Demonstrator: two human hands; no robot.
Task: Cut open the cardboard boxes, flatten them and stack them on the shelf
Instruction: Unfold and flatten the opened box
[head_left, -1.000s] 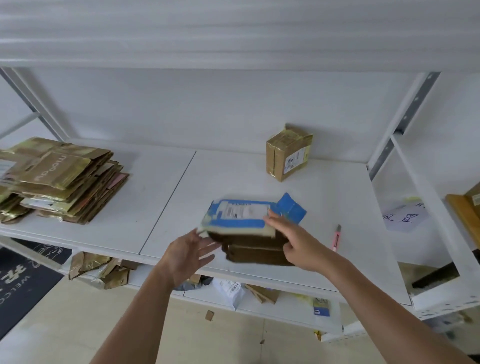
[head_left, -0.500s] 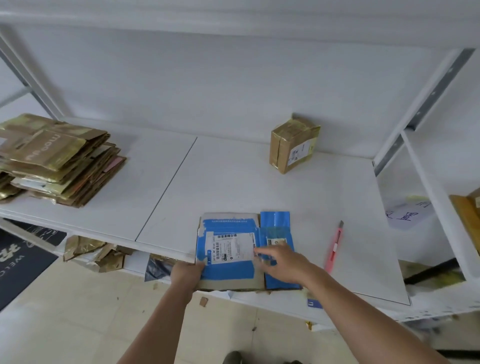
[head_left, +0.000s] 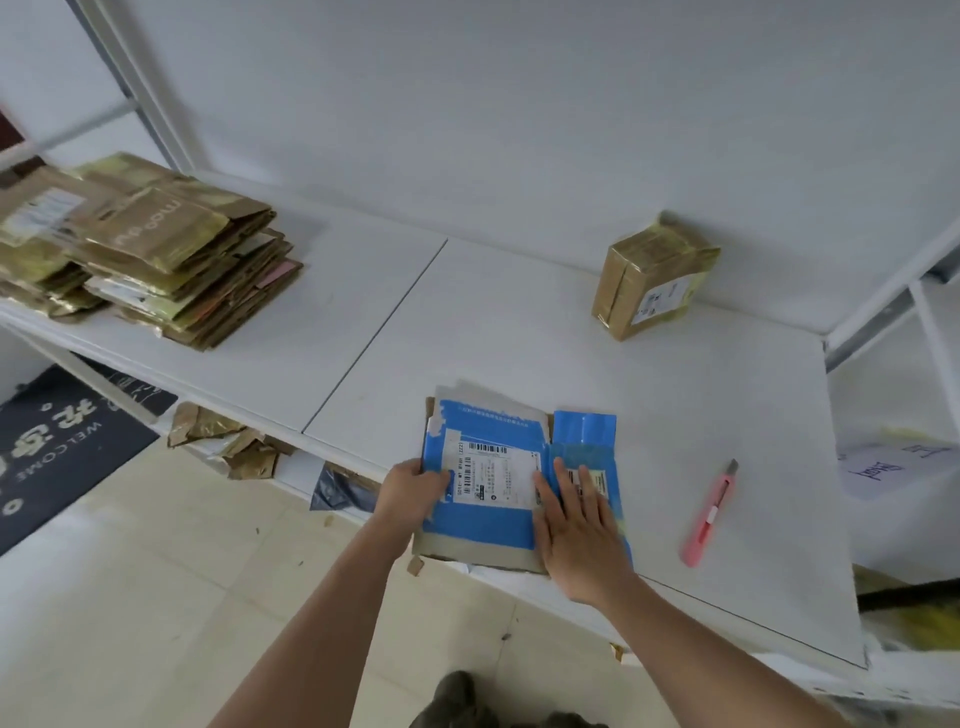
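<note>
At the shelf's (head_left: 519, 322) front edge lies the flattened blue box (head_left: 488, 488): left hand (head_left: 413, 486) grips its left edge, fingers curled; right hand (head_left: 579, 525) presses it flat, fingers straight; pink cutter (head_left: 711, 512) just right, taped box (head_left: 649, 278) at the back, flattened stack (head_left: 150, 249) far left

Soft, even daylight fills the scene, bright without harsh glare, so the white laminate shelf board (head_left: 519, 322) and the wall behind it look almost flat and washed out. Shadows are faint: a pale one lies right of the stack of flattened brown cardboard boxes (head_left: 156, 260), another behind the small taped brown cardboard box (head_left: 649, 280). The wide lens bows the grey metal shelf uprights (head_left: 135, 88) near the edges, and fine print is slightly smeared.
</note>
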